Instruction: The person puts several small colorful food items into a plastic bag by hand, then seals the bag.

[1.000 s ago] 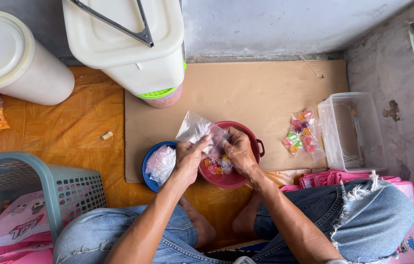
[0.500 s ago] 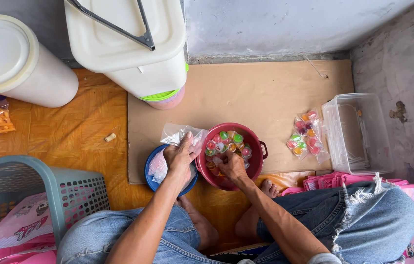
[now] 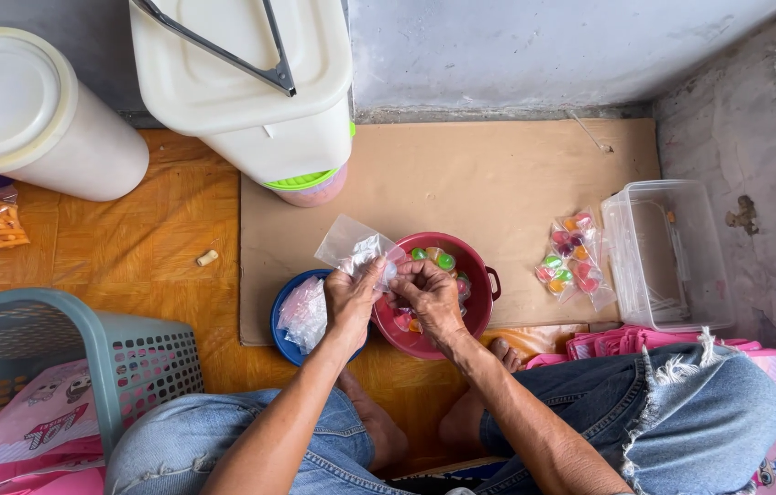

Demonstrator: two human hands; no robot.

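Observation:
My left hand (image 3: 351,298) holds a small clear plastic bag (image 3: 351,246) open above the rim of a red bowl (image 3: 478,307). My right hand (image 3: 426,291) is at the bag's mouth, fingers pinched together; what they hold is hidden. The red bowl holds several small colourful jelly cups (image 3: 443,260). A blue bowl (image 3: 283,332) to its left holds more clear bags (image 3: 303,312). Both bowls sit on the floor between my knees.
Filled bags of jelly cups (image 3: 569,258) lie on a brown cardboard sheet (image 3: 489,179), next to a clear plastic box (image 3: 667,257). A white lidded bin (image 3: 250,87) and white tub (image 3: 21,115) stand behind. A grey-blue laundry basket (image 3: 58,367) is at left.
My left hand lifted the clear bag back over the red bowl. My right hand came out of the bowl and up to the bag's mouth.

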